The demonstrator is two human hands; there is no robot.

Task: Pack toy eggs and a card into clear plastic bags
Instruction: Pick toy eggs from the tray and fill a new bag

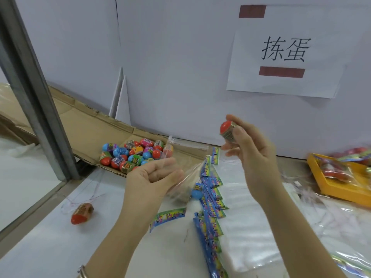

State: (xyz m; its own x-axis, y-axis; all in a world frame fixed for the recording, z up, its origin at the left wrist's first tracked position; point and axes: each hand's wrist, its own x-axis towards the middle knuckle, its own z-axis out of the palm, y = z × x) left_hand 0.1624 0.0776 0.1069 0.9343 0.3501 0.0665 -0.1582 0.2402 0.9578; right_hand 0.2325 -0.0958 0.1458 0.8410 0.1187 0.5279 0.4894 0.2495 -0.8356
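Note:
My left hand [154, 177] holds the edge of a clear plastic bag [184, 173]; a blue toy egg [197, 191] sits low inside it. Raised above and to the right of the bag, my right hand [249, 145] grips a red toy egg with a gold wrapper [227, 130]. A pile of several coloured toy eggs [136, 154] lies on a cardboard flap [84, 125] behind my left hand. Several colourful cards [210, 209] run in a row down the white table, and one card [167, 216] lies apart to their left.
A lone red and gold egg [82, 213] lies on the table at the left. A stack of clear bags [253, 227] sits under my right forearm. A yellow tray [345, 177] with packed bags stands at the right. A metal post [34, 91] rises at the left, and a white wall with a paper sign [285, 61] stands behind.

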